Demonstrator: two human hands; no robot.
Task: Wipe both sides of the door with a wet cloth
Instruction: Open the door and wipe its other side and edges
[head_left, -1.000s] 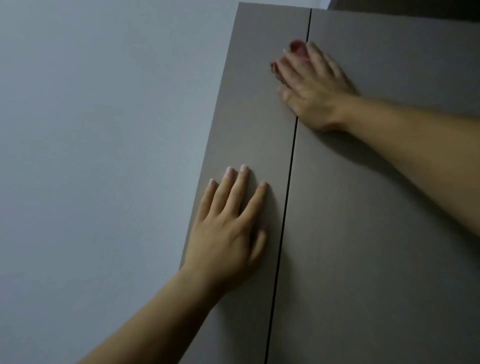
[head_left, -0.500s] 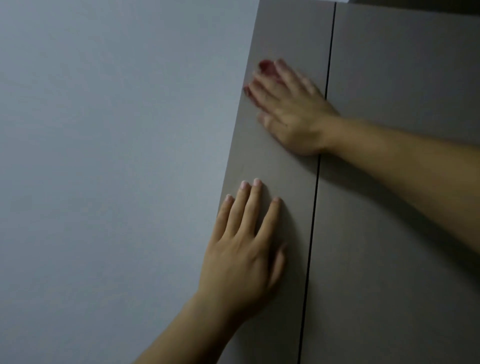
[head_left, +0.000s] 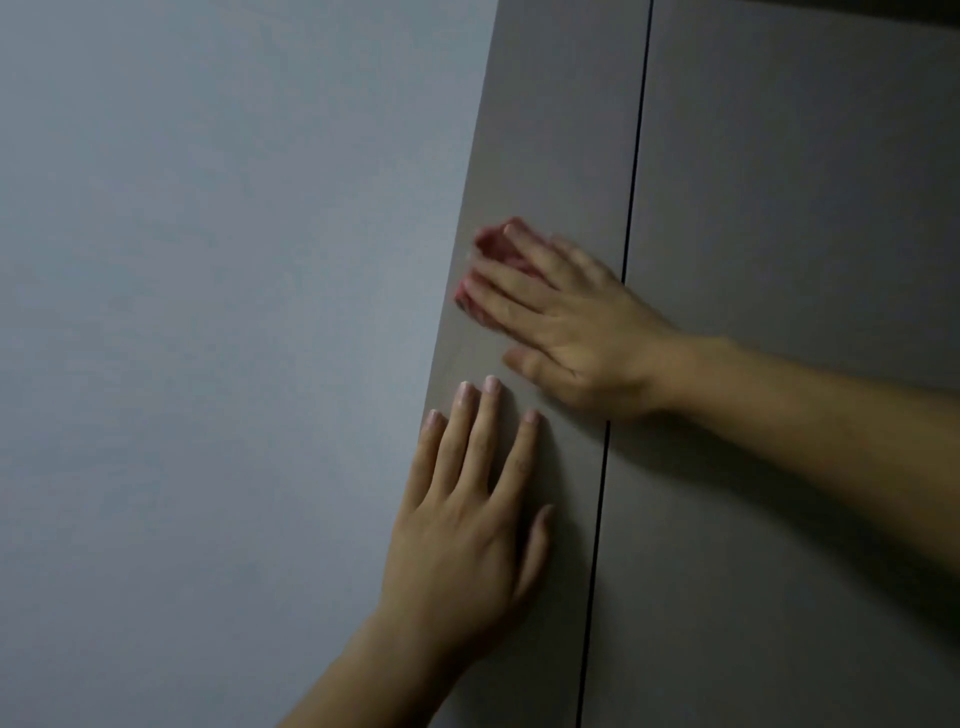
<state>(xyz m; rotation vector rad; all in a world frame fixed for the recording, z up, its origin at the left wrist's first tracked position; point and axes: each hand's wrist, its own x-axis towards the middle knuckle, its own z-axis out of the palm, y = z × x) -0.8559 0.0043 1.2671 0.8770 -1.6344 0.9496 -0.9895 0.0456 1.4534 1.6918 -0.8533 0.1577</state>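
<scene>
A pale grey wall (head_left: 208, 312) borders the taupe door (head_left: 545, 130), which has a dark vertical seam (head_left: 631, 208); the left hand (head_left: 467, 525) lies flat on it, fingers straight and spread; just beyond its fingertips the blurred right hand (head_left: 576, 332) presses a pink cloth (head_left: 493, 247) beneath extended fingers.

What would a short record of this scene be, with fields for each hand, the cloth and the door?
left hand: flat on the door panel, fingers straight, holds nothing
right hand: presses the cloth on the same panel, blurred
cloth: pinkish red, mostly under the right hand, near the panel's left edge
door panel: grey-brown, between the wall and a dark vertical gap
</scene>
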